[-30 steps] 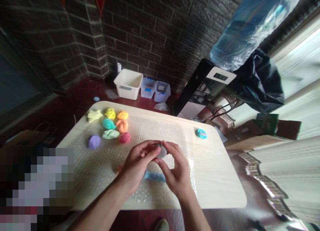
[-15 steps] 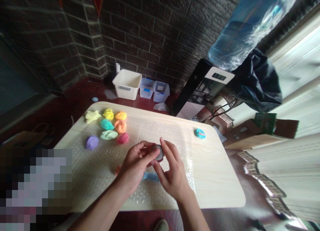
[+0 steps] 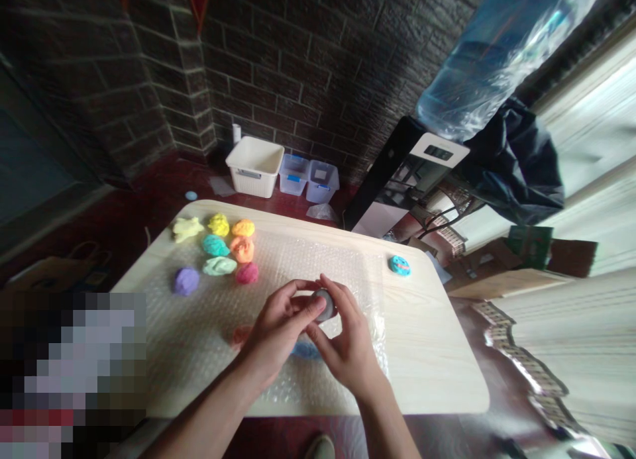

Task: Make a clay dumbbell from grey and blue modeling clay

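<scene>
Between my two hands is a small grey disc of what looks like modelling clay (image 3: 325, 305), held above the bubble wrap. My left hand (image 3: 288, 316) pinches it, thumb across its near face. The fingers of my right hand (image 3: 348, 336) curve around its right edge. Below my hands a blue piece of clay (image 3: 307, 350) lies on the wrap, partly covered by them. A reddish lump (image 3: 241, 336) sits beside my left wrist, partly hidden.
Bubble wrap (image 3: 318, 257) covers much of the pale table (image 3: 432, 353). Several clay lumps, such as a purple one (image 3: 186, 281) and a crimson one (image 3: 247, 273), lie at the left. A blue decorated disc (image 3: 400, 265) is at the right. Beyond stand bins (image 3: 254, 181) and a water dispenser (image 3: 392, 181).
Both hands have shifted slightly right with the grey disc, which is turned a little more toward me. The whole view has moved slightly.
</scene>
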Motion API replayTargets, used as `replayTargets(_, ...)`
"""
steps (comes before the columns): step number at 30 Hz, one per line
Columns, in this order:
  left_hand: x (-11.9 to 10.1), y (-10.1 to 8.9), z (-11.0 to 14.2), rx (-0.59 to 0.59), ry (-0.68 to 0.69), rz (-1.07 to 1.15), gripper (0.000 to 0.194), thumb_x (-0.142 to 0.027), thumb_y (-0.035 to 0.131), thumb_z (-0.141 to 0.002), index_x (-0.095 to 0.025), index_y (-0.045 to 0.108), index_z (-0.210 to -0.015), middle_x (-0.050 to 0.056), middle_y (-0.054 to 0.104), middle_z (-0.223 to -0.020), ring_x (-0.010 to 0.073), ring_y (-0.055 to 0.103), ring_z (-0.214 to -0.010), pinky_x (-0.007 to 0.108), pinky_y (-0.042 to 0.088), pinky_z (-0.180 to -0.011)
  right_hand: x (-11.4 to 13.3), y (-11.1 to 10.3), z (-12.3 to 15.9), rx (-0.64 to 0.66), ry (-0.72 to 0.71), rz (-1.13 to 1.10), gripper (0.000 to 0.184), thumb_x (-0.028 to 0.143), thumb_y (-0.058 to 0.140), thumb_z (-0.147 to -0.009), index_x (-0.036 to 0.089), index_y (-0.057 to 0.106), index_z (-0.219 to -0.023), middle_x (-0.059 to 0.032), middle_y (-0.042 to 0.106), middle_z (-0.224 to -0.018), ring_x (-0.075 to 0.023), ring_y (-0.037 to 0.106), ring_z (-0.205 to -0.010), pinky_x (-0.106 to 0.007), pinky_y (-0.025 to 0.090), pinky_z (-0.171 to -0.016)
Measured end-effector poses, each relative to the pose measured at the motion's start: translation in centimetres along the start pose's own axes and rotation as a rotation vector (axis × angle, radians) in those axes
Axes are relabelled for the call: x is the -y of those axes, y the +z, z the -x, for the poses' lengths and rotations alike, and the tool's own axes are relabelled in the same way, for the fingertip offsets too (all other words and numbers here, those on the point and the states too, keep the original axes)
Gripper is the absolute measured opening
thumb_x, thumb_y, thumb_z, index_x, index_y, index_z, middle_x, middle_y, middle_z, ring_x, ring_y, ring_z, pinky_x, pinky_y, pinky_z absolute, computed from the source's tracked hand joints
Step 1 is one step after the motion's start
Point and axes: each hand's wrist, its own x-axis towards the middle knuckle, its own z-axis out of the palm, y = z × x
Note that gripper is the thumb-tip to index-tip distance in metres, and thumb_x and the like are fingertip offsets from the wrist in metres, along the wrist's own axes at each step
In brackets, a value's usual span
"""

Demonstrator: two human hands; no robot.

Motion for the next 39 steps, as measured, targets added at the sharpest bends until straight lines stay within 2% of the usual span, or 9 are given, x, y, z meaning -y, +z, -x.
replayTargets(3, 0.2, -0.2, -0.1, 0.054, -0.014, -0.077, 0.034, -0.039, 0.087, -0.088, -0.016, 0.078, -0.111, 0.011, 0.08, -0.104, 0.0193, 0.074, -0.091, 0.025, 0.057, -0.076, -0.1, -0.4, 0.0, 0.042, 0.016, 0.023, 0.058, 0.026, 0.071, -0.101, 0.028, 0.054, -0.157, -0.0155, 0.067, -0.141, -0.0318, 0.067, -0.13, -0.051, 0.059, -0.11)
replayTargets(6, 0.3, -0.5, -0.2, 0.05, -0.01, -0.157, 0.031, -0.041, 0.085, -0.09, -0.016, 0.079, -0.106, 0.01, 0.079, -0.103, 0.0202, 0.074, -0.092, 0.025, 0.057, -0.078, -0.2, -0.8, 0.0, 0.094, 0.03, 0.044, 0.067, 0.03, 0.074, -0.101, 0.028, 0.048, -0.162, -0.0164, 0.062, -0.151, -0.0333, 0.063, -0.138, -0.053, 0.056, -0.115)
replayTargets(9, 0.2, -0.5, -0.2, 0.026, 0.001, -0.131, 0.032, -0.043, 0.084, -0.091, -0.018, 0.076, -0.11, 0.01, 0.079, -0.108, 0.0228, 0.077, -0.096, 0.031, 0.061, -0.087, -0.2, -0.7, 0.1, 0.037, 0.004, 0.057, 0.071, 0.027, 0.07, -0.103, 0.029, 0.04, -0.167, -0.0168, 0.059, -0.155, -0.0334, 0.061, -0.141, -0.052, 0.059, -0.112)
replayTargets(15, 0.2, -0.5, 0.0, 0.015, 0.041, -0.191, 0.035, -0.047, 0.078, -0.096, -0.021, 0.072, -0.117, 0.009, 0.079, -0.108, 0.0246, 0.08, -0.096, 0.034, 0.062, -0.089, -0.3, -0.2, 0.2, 0.028, 0.016, 0.005, 0.065, 0.026, 0.068, -0.105, 0.031, 0.044, -0.165, -0.0154, 0.068, -0.144, -0.0292, 0.072, -0.123, -0.04, 0.069, -0.089)
replayTargets(20, 0.1, -0.5, 0.2, 0.007, 0.141, -0.297, 0.039, -0.049, 0.072, -0.1, -0.022, 0.066, -0.127, 0.008, 0.081, -0.104, 0.0248, 0.081, -0.092, 0.034, 0.062, -0.086, -0.5, 0.0, 0.4, -0.063, 0.019, -0.034, 0.072, 0.027, 0.072, -0.103, 0.03, 0.041, -0.167, -0.0147, 0.067, -0.151, -0.0295, 0.07, -0.129, -0.043, 0.066, -0.097)
replayTargets(23, 0.0, -0.3, 0.3, 0.003, 0.166, -0.282, 0.038, -0.049, 0.072, -0.099, -0.021, 0.066, -0.124, 0.008, 0.081, -0.105, 0.0242, 0.082, -0.09, 0.035, 0.063, -0.087, -0.5, 0.2, 0.5, -0.133, 0.049, -0.058, 0.065, 0.028, 0.078, -0.099, 0.029, 0.054, -0.16, -0.0121, 0.076, -0.136, -0.0264, 0.077, -0.111, -0.039, 0.067, -0.089)
replayTargets(26, 0.0, -0.2, 0.5, -0.011, 0.186, -0.294, 0.037, -0.049, 0.072, -0.099, -0.021, 0.065, -0.122, 0.006, 0.081, -0.098, 0.0233, 0.081, -0.09, 0.033, 0.062, -0.086, -0.4, 0.3, 0.5, -0.123, 0.088, -0.078, 0.055, 0.028, 0.078, -0.099, 0.028, 0.064, -0.152, -0.0096, 0.081, -0.122, -0.0234, 0.079, -0.097, -0.034, 0.067, -0.079)
replayTargets(32, -0.1, -0.2, 0.6, 0.016, 0.173, -0.266, 0.033, -0.047, 0.07, -0.101, -0.022, 0.064, -0.122, 0.007, 0.081, -0.104, 0.0244, 0.081, -0.093, 0.036, 0.063, -0.087, -0.1, 0.1, 0.3, -0.133, 0.072, -0.099, 0.058, 0.026, 0.08, -0.097, 0.032, 0.063, -0.151, -0.0102, 0.076, -0.137, -0.0279, 0.075, -0.117, -0.039, 0.064, -0.091)
replayTargets(39, -0.2, -0.2, 0.5, 0.048, 0.104, -0.238, 0.04, -0.049, 0.07, -0.1, -0.023, 0.056, -0.128, 0.006, 0.079, -0.098, 0.0241, 0.079, -0.088, 0.038, 0.061, -0.085, 0.0, -0.1, 0.2, -0.126, 0.11, -0.145, 0.042, 0.028, 0.086, -0.091, 0.029, 0.071, -0.131, -0.0074, 0.076, -0.116, -0.0239, 0.071, -0.098, -0.037, 0.061, -0.085)
